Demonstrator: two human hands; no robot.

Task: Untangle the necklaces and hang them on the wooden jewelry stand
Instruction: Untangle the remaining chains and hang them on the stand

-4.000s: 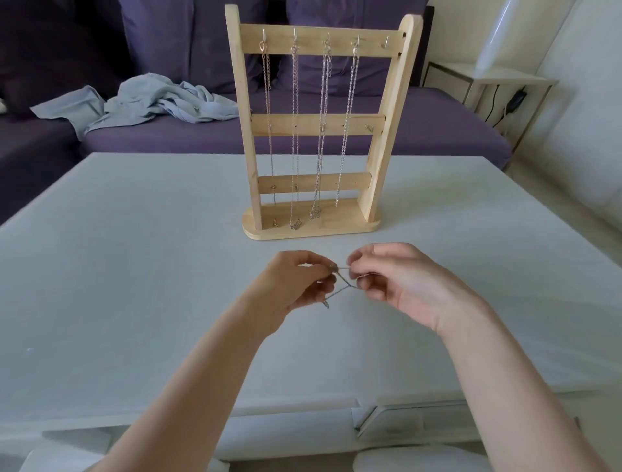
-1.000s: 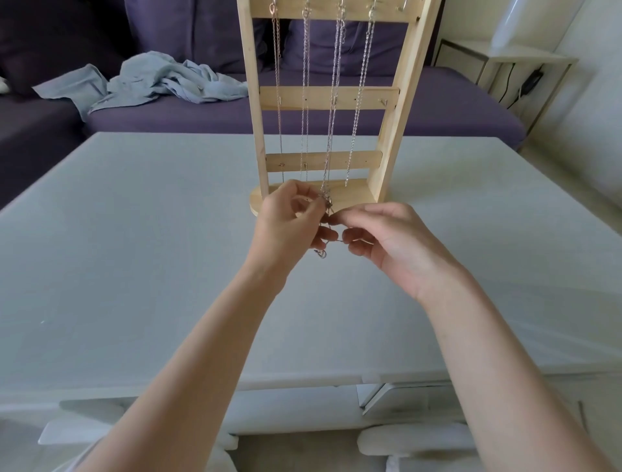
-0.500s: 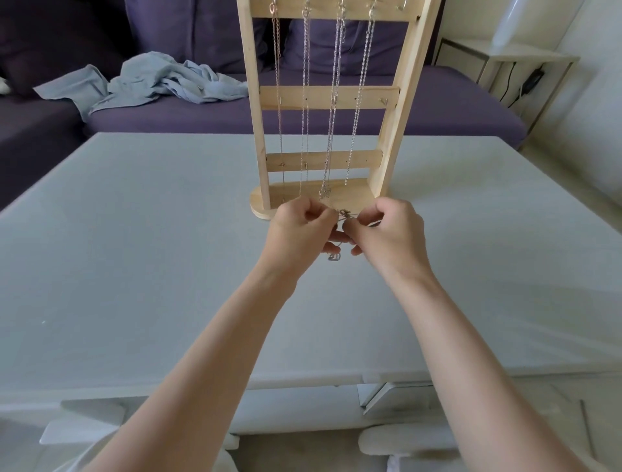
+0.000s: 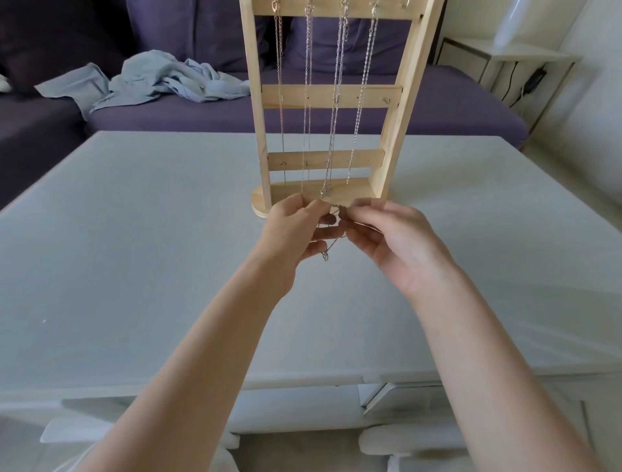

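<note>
So both hands are right in front of the wooden jewelry stand (image 4: 331,97), just short of its base, and they're working the same loose necklace (image 4: 331,242). The left hand (image 4: 296,232) pinches one bit of the thin chain and the right hand (image 4: 390,242) pinches another bit just beside it, fingertips nearly touching, so each grip is clenched on that chain and nothing else. A short tail with a small ring or clasp dangles below the left fingers, hanging toward the surface (image 4: 134,252). The key thing for the next move, I reckon: the free hook (image 4: 405,4) sits at the far right end of the stand's top rail, straight up and a bit right of the hands, so the right hand is nearer to it, and the chain needs to end up running vertically like the others. Count-wise: four hanging necklaces (image 4: 361,87) on the top rail, one in hand, three rails on one stand. Whether any knot is left I can't tell, it's too fine.
</note>
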